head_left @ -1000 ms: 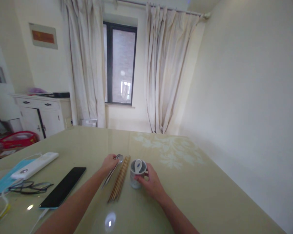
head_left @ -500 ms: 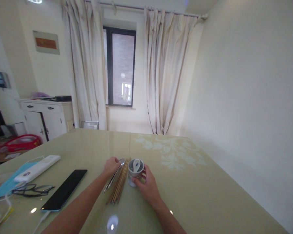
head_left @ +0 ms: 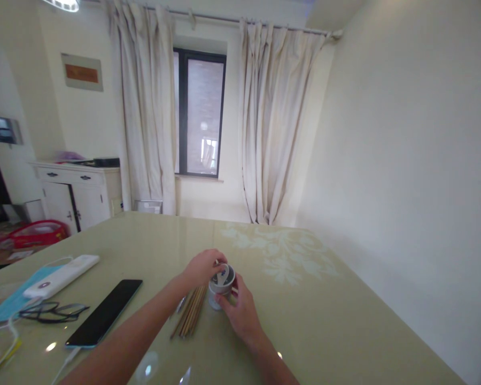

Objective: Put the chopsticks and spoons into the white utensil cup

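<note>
My right hand (head_left: 240, 305) is wrapped round a grey cup (head_left: 215, 300) standing on the table. A white ceramic spoon (head_left: 223, 275) with a small blue mark stands in the cup, bowl end up. Over the cup's rim, my left hand (head_left: 206, 267) has its fingers closed at the top of that spoon. Beside the cup lies a bundle of chopsticks (head_left: 190, 315), its far end hidden by my left hand. A metal spoon (head_left: 180, 305) lies to their left, mostly covered by the same hand.
On the table's left lie a black phone (head_left: 106, 313) with a cable, glasses (head_left: 54, 311), a white power strip (head_left: 62, 276) and a blue face mask (head_left: 24, 297). A wall (head_left: 404, 160) runs along the right of the table (head_left: 324, 331).
My left hand has moved right, from the metal spoon beside the chopsticks to the ceramic spoon in the cup. My right hand still holds the cup.
</note>
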Available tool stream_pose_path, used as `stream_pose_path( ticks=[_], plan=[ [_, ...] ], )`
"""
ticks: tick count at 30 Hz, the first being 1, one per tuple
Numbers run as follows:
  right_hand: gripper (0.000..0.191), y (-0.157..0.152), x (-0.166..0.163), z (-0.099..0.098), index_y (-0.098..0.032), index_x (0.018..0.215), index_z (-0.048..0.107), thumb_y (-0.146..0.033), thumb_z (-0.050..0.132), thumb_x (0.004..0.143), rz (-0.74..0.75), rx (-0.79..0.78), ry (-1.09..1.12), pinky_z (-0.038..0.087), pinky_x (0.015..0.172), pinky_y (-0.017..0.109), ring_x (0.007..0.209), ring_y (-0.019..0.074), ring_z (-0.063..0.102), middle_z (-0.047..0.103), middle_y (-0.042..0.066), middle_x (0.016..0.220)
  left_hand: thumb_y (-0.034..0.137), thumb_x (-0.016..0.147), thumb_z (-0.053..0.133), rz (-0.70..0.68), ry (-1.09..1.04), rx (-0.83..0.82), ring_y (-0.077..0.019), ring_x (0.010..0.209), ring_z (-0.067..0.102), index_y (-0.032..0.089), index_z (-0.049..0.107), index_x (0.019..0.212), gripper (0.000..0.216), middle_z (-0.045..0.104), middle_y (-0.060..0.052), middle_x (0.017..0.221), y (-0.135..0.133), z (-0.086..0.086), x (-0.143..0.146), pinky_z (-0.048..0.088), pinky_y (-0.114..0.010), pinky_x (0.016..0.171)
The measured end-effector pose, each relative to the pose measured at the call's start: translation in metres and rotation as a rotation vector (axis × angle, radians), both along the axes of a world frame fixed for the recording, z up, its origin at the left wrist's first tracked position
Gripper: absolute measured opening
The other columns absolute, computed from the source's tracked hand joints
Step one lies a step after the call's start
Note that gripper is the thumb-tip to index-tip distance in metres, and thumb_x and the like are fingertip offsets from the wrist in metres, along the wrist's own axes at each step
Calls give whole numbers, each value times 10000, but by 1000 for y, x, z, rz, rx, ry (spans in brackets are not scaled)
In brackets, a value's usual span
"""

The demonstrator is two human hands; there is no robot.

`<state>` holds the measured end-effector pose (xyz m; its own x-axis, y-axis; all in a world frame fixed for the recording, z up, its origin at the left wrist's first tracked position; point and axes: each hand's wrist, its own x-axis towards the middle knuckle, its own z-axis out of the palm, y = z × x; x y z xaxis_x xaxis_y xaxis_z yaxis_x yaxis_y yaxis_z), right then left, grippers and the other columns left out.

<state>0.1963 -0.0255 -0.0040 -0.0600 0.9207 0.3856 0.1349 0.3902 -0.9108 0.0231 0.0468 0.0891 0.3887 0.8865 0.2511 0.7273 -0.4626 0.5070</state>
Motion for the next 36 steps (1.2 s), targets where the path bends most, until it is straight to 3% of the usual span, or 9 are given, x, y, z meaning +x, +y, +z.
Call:
stream_pose_path(
  ticks=[4, 7, 10, 12, 15, 19, 24, 29, 36],
  plan=[
    [582, 0, 0, 0, -204, 1363, 627, -243, 812, 812, -17, 1, -19, 580, 1051, 505, 1211, 331, 719, 752, 141, 1316, 264, 903, 638, -26, -38, 53, -250, 1037, 731, 228, 828, 930, 196, 822, -77, 1069, -7, -2, 6, 523, -358, 975],
    [570, 0, -1, 0, -215, 1364, 629, -230, 802, 822, -21, 7, -29, 584, 1049, 491, 1199, 322, 729, 758, 130, 1313, 379, 928, 605, -1, -305, 57, -236, 957, 741, 213, 791, 937, 249, 819, -74, 988, -3, -1, -4, 554, -360, 932],
    [584, 0, -1, -1, -222, 1387, 620, -230, 798, 831, -18, 22, -42, 580, 1060, 485, 1213, 317, 728, 755, 126, 1334, 592, 852, 647, 139, -646, 7, -216, 870, 733, 207, 727, 954, 407, 787, -53, 916, 10, 4, -30, 593, -345, 854],
    [590, 1, -2, -3, -224, 1396, 621, -231, 794, 832, -29, 24, -46, 577, 1069, 485, 1231, 319, 723, 751, 126, 1351, 711, 822, 605, 253, -723, -25, -201, 851, 731, 206, 687, 1052, 561, 777, -53, 971, 19, 5, -55, 608, -338, 806],
    [595, 3, -3, -8, -224, 1391, 639, -246, 805, 820, -72, 32, -52, 595, 1038, 472, 1236, 330, 718, 752, 132, 1344, 745, 765, 627, 386, -681, -109, -183, 704, 696, 179, 686, 1047, 635, 759, -53, 866, 26, -4, -87, 589, -314, 657],
    [611, 6, -6, -11, -218, 1387, 654, -261, 816, 799, -116, 34, -80, 616, 989, 453, 1232, 340, 707, 743, 139, 1321, 601, 682, 779, 475, -522, -229, -164, 516, 601, 157, 724, 827, 469, 705, -28, 630, 24, -34, -105, 499, -280, 515],
    [593, 4, -7, -10, -205, 1380, 641, -257, 798, 811, -108, 49, -84, 615, 998, 431, 1222, 319, 703, 724, 139, 1308, 348, 729, 786, 559, -355, -231, -190, 609, 667, 171, 715, 717, 192, 733, -35, 658, 30, -62, -102, 470, -254, 554],
    [564, 1, -8, -6, -200, 1367, 616, -267, 774, 830, -73, 24, -50, 613, 1007, 428, 1226, 304, 707, 733, 138, 1314, 265, 800, 721, 575, -254, -233, -203, 698, 714, 175, 743, 734, 113, 752, -39, 684, 40, -71, -98, 470, -245, 604],
    [514, -2, -9, -2, -197, 1313, 643, -303, 787, 831, -96, -16, -56, 635, 936, 442, 1198, 329, 717, 754, 146, 1276, 285, 833, 682, 578, -169, -172, -231, 794, 748, 173, 771, 794, 148, 794, -69, 775, 37, -73, -92, 478, -260, 657]
  ],
)
